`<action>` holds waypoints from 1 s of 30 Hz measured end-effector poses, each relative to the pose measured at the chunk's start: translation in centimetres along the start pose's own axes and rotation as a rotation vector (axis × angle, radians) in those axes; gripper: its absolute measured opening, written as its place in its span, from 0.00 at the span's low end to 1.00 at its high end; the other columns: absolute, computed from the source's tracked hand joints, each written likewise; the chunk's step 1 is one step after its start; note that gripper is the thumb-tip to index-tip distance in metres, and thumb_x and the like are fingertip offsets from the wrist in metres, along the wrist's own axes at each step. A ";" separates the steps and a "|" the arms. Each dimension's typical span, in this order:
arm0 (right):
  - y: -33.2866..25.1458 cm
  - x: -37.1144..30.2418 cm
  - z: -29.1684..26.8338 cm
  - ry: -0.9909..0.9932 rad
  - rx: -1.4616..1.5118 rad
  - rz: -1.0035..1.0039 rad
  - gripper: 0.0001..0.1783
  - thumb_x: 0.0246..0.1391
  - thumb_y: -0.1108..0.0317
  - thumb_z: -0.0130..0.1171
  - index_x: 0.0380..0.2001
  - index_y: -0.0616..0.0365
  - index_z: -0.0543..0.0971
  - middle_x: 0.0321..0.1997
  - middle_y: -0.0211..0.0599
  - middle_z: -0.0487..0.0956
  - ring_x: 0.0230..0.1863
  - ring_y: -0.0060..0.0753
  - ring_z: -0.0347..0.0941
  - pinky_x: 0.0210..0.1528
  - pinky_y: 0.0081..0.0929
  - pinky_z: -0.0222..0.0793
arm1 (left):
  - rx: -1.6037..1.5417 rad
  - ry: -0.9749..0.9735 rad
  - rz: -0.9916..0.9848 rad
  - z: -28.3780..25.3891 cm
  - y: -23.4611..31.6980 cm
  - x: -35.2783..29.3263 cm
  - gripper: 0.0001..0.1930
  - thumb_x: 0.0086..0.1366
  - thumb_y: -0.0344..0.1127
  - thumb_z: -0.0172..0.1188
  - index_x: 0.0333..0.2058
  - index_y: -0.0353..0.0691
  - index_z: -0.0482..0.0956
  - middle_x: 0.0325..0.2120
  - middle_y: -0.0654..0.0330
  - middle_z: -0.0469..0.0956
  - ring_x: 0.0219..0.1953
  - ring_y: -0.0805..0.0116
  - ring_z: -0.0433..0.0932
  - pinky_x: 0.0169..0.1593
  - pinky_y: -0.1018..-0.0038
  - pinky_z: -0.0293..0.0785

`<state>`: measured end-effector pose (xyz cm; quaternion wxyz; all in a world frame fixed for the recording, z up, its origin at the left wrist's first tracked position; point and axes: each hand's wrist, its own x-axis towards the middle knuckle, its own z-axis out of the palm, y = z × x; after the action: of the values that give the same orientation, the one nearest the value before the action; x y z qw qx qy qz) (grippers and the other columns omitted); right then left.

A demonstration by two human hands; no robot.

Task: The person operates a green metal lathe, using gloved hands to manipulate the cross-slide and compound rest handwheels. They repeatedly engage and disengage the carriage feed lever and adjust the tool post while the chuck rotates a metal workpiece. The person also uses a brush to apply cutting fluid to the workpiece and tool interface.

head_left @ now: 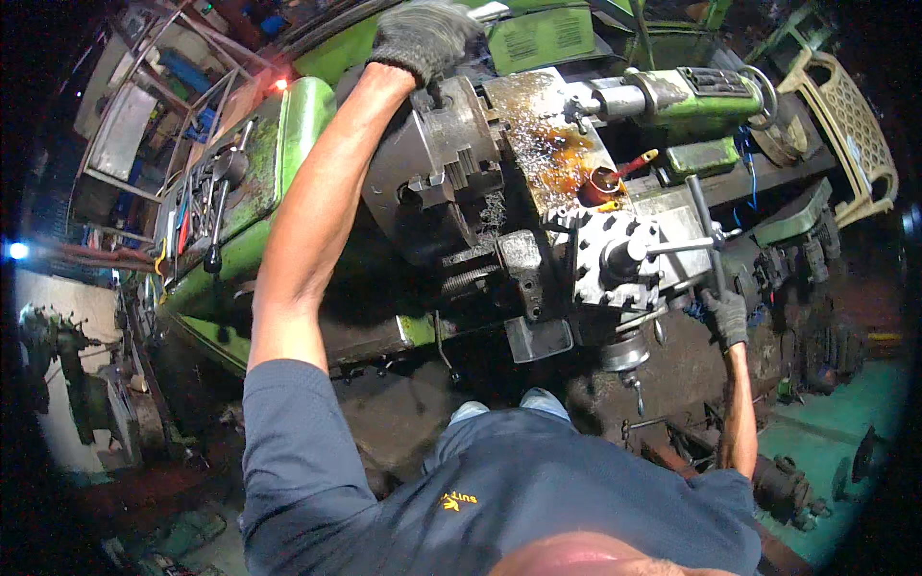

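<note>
Running left to right before the person, the worn green lathe [304, 120] carries a chuck [432, 163] facing right. Beyond it, the gloved left hand [418, 40] is blurred at the upper edge; the gloved right hand [727, 317] is at a grey bar [701, 206]. Both hands' finger closure: cannot tell. Chuck steel: dark, scuffed.

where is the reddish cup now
In the head view, the reddish cup is right of centre, just above the tool post and right of the chuck.
</note>
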<state>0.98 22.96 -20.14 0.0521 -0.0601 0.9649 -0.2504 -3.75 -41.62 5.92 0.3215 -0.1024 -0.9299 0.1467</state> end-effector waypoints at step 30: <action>-9.7 0.6 -8.8 0.453 -0.035 -0.076 0.15 0.58 0.58 0.59 0.42 0.56 0.81 0.45 0.42 0.83 0.45 0.44 0.80 0.50 0.36 0.72 | -0.218 -0.293 -0.384 -0.9 -0.5 -4.0 0.23 0.68 0.41 0.46 0.60 0.44 0.68 0.36 0.46 0.81 0.38 0.44 0.81 0.40 0.50 0.77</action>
<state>0.08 18.62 -7.82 -0.1765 -0.0394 0.9531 -0.2425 -0.13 -42.98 4.53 0.1923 0.0645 -0.9792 -0.0045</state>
